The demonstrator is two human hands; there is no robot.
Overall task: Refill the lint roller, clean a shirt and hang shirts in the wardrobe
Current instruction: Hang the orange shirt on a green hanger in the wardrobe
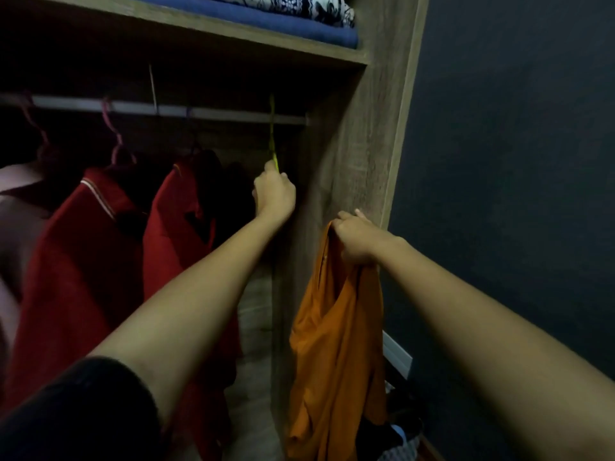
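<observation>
Orange shirt [336, 344] — right hand [357, 239] grips | green hanger [272, 128] — left hand [274, 194] grips

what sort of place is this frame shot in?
Probably a bedroom, facing an open wooden wardrobe: red shirts hang from a rail, folded fabrics sit on the shelf above, and the left hand grips a green hanger while the right hand holds an orange shirt.

Left hand [275, 192] grips green hanger [272, 134]; right hand [357, 239] holds orange shirt [336, 344] (bunched).
</observation>
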